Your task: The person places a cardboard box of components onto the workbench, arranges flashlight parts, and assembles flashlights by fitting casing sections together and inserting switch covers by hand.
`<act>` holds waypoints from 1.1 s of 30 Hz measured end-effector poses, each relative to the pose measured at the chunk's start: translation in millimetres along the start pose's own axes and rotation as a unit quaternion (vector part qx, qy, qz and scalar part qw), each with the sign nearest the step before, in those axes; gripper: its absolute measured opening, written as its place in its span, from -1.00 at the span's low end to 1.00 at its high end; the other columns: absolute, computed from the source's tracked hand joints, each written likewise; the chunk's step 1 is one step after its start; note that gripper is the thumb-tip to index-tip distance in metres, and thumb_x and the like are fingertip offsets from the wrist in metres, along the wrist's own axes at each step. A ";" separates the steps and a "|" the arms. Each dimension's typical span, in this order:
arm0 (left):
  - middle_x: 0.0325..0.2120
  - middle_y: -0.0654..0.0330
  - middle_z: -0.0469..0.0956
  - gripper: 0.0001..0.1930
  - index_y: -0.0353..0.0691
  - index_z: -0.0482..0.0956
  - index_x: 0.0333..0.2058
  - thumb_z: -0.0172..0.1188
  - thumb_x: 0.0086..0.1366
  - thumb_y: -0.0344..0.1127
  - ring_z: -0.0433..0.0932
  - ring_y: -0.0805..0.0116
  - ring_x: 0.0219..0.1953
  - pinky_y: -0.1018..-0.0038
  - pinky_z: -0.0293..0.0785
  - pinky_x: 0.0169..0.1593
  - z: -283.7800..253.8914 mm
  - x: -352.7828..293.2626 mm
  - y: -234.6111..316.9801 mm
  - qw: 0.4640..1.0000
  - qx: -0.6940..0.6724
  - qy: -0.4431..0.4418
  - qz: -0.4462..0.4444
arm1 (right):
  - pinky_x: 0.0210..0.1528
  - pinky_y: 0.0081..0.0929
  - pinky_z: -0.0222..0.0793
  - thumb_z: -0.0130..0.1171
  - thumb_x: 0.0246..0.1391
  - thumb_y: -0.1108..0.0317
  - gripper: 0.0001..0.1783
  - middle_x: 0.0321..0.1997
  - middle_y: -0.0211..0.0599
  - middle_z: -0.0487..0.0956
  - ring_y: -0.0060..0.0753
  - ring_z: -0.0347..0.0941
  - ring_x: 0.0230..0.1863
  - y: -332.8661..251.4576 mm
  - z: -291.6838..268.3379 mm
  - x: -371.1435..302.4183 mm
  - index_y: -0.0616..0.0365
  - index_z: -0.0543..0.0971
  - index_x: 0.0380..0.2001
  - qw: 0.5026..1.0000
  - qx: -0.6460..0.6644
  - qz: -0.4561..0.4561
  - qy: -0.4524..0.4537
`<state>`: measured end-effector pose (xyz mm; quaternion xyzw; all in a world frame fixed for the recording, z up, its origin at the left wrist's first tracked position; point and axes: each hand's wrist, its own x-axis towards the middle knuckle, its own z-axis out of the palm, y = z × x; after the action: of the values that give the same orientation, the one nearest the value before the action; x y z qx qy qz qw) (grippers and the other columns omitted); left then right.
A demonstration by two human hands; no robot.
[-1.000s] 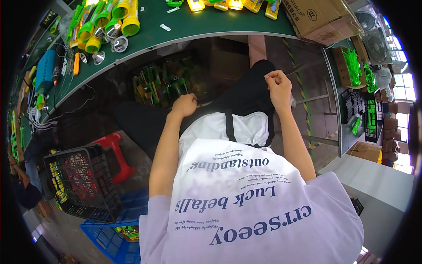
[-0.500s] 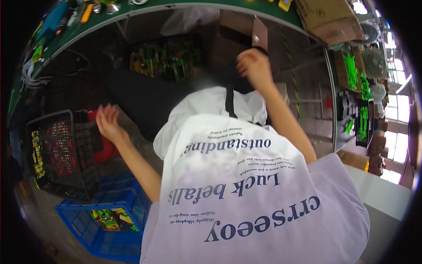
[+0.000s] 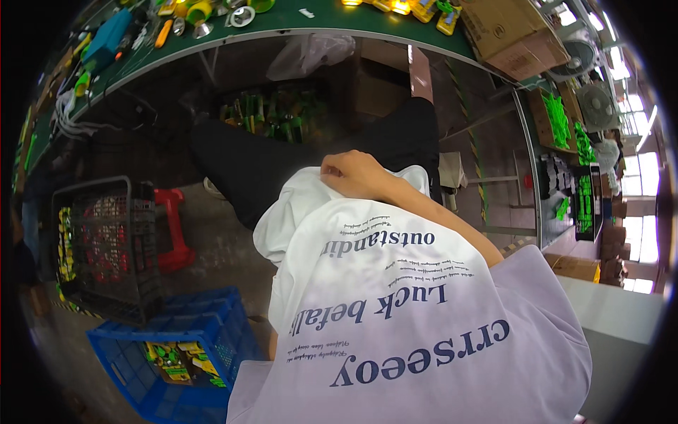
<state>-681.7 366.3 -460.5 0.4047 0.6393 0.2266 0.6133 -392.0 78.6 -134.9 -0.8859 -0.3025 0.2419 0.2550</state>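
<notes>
Right hand (image 3: 357, 173) fingers curled, clamped on white shirt (image 3: 339, 233) hem just beneath it

**Crates crowd the left, bench closes the top**

A black wire basket (image 3: 106, 247) and a blue crate (image 3: 176, 353) stand close together on the left, a red stool (image 3: 169, 230) just beside the basket. The green workbench (image 3: 339, 25) overhangs stacked boxes (image 3: 385, 85). Bare floor (image 3: 226, 261) lies between stool and knees.

Bright window glare at the right rim, dim shadowed floor, strong fisheye bending, slight blur.
</notes>
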 end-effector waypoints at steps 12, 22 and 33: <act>-0.43 0.12 0.58 -0.75 -0.32 0.55 -0.27 0.15 0.29 -0.21 0.54 0.28 -0.36 0.36 0.47 -0.26 70.7 17.5 74.0 0.946 0.172 0.004 0.275 | -0.23 -0.21 0.46 0.09 0.08 0.21 -0.76 -0.39 -0.18 0.66 -0.08 0.59 -0.32 22.8 -4.5 14.7 0.12 0.61 -0.31 0.995 0.102 0.000 -0.002; -0.42 0.04 0.59 -0.82 -0.18 0.57 -0.34 0.17 0.26 -0.20 0.57 0.12 -0.36 0.24 0.46 -0.25 252.5 -119.8 262.2 0.730 0.445 -0.163 0.493 | -0.32 -0.15 0.42 0.09 0.06 0.28 -0.82 -0.45 -0.19 0.63 -0.06 0.55 -0.40 35.7 -25.6 32.0 0.12 0.56 -0.35 0.988 0.140 -0.067 -0.012; -0.30 -0.15 0.61 -0.66 -0.27 0.64 -0.30 0.01 0.30 -0.12 0.60 -0.06 -0.25 0.10 0.48 -0.18 412.4 -33.7 403.3 0.511 0.647 -0.412 0.388 | -0.39 -0.50 0.48 0.14 0.12 0.43 -0.89 -0.59 -0.26 0.60 -0.47 0.57 -0.53 71.7 -42.8 139.7 0.22 0.59 -0.44 0.977 0.211 -0.010 0.001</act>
<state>-188.8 484.0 -182.9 0.9451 0.0634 -0.2261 0.2272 -239.7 108.4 -183.9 -0.8097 -0.2530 0.2965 0.4387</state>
